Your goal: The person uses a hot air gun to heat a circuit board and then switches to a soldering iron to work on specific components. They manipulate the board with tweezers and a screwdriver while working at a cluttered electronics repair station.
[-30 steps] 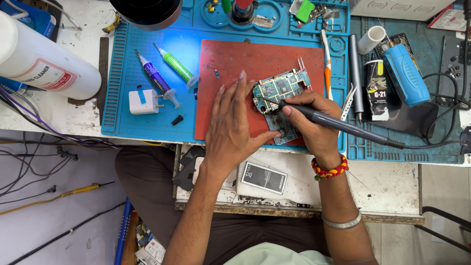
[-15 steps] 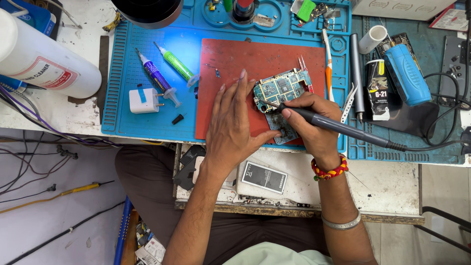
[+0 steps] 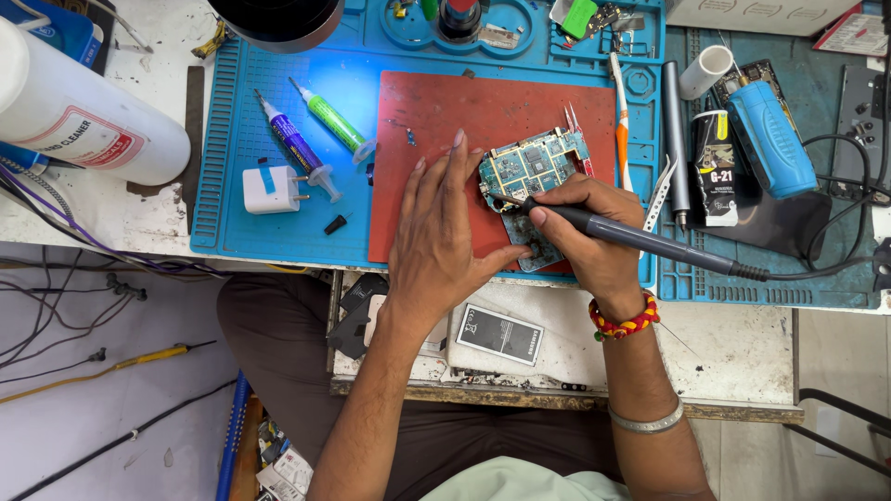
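A blue-green phone circuit board [image 3: 534, 167] lies on a red mat [image 3: 445, 111] set on a blue work mat [image 3: 251, 223]. My left hand [image 3: 445, 232] lies flat on the red mat, its thumb pressing the board's lower edge. My right hand [image 3: 585, 232] grips a dark soldering iron [image 3: 650, 243] like a pen, its tip touching the board's left side. The iron's cord runs off to the right.
Two syringes [image 3: 316, 139], a white plug adapter [image 3: 269, 188] and a small black part lie on the blue mat at left. A white spray can [image 3: 83, 121] rests far left. Tweezers, a grey pen tool, a blue tool and a bottle sit right. A battery [image 3: 501, 334] lies below.
The iron's tip has shifted slightly left along the board. My left hand and the board have stayed put.
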